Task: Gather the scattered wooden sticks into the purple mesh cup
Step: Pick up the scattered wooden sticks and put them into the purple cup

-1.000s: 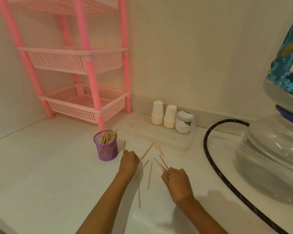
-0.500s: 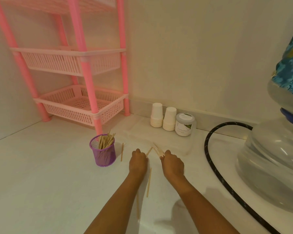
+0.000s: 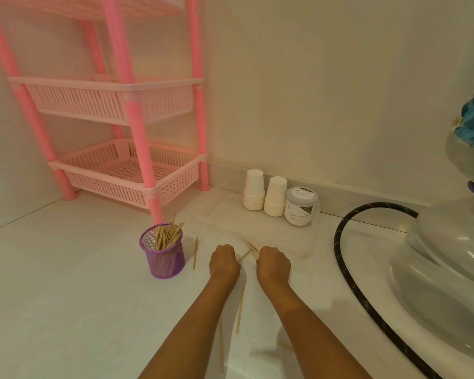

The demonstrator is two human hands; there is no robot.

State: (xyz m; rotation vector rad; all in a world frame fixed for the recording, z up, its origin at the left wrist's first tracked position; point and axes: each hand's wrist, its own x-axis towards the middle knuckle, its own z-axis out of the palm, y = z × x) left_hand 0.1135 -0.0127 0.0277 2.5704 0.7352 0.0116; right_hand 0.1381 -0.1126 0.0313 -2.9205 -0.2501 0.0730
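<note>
The purple mesh cup (image 3: 164,255) stands upright on the white surface, holding several wooden sticks (image 3: 167,236). One loose stick (image 3: 195,253) lies just right of the cup. My left hand (image 3: 224,261) and my right hand (image 3: 274,262) rest side by side on the surface, fingers curled. Stick ends (image 3: 249,252) poke out between the two hands; my right hand grips sticks. Whether my left hand holds one is hidden. Two more sticks, one (image 3: 240,307) between my forearms and one (image 3: 221,346) under my left forearm, lie on the surface.
A pink basket rack (image 3: 132,170) stands at the back left. Two stacks of paper cups (image 3: 266,196) and a jar (image 3: 301,205) sit against the wall. A black hose (image 3: 350,272) curves past a large water bottle (image 3: 454,258) on the right.
Both hands have moved forward and closer together, over the sticks near the middle. The right hand has gathered sticks that lay loose a second ago.
</note>
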